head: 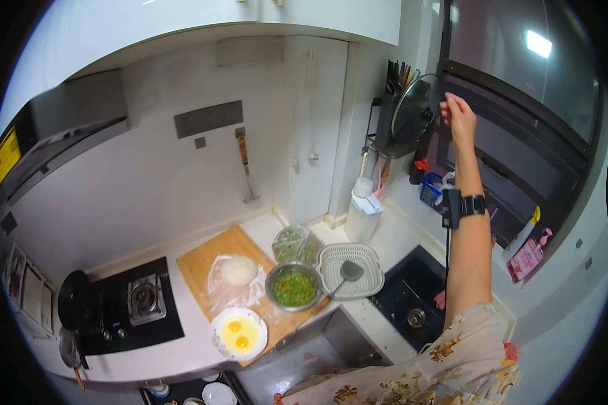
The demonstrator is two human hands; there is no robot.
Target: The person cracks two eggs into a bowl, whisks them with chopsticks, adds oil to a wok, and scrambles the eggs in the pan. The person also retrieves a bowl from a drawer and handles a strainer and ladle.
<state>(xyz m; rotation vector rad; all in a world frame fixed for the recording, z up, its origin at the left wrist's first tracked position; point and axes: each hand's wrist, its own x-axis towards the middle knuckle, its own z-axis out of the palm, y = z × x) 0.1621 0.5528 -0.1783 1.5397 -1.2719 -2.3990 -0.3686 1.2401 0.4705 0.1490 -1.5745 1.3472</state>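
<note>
My right hand (458, 116) is raised beside a glass pot lid (415, 111) in the wall rack. Its fingers are curled close to the lid's edge; whether they touch it or hold anything is unclear. My left hand is out of view. On the wooden board (205, 258) a lump of dough (239, 271) lies on scattered flour. Nearer me is a plate (218, 340) with two raw egg yolks (238, 334). A metal bowl (279, 300) of chopped green vegetables with orange bits (295, 289) stands at the board's right.
A spatula (352, 271) lies across the pale basket (329, 263), beside a bag of greens (296, 243). A dark sink (395, 298) is at right, a gas hob (144, 298) with a black wok (76, 301) at left. Below the counter, a drawer (314, 359) is pulled out.
</note>
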